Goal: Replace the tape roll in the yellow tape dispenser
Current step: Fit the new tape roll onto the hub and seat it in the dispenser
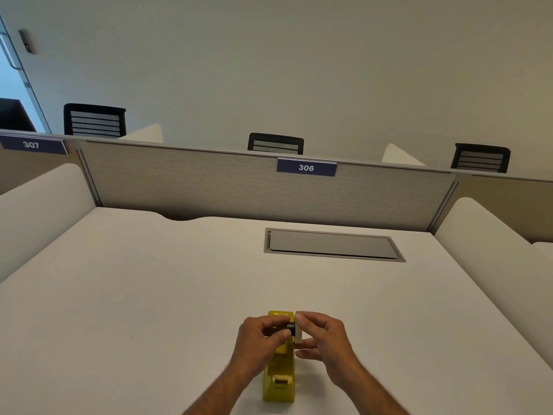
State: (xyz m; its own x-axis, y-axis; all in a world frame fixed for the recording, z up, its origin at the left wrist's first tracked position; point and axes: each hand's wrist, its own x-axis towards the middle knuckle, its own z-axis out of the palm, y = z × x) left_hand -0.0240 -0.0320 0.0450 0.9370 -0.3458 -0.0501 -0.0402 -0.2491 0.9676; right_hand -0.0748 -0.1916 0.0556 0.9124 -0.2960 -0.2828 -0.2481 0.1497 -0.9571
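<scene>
The yellow tape dispenser stands on the white desk near the front edge, its cutter end toward me. Above its far half, my left hand pinches a small black spindle core between thumb and fingers. My right hand holds a pale tape roll edge-on, right against the core's right end. Whether the core sits inside the roll is hidden by my fingers. Both hands hover just over the dispenser.
A grey cable hatch is set into the white desk further back. A fabric partition with a blue "306" label closes the far side. Rounded white side dividers flank the desk. Black chair backs show beyond.
</scene>
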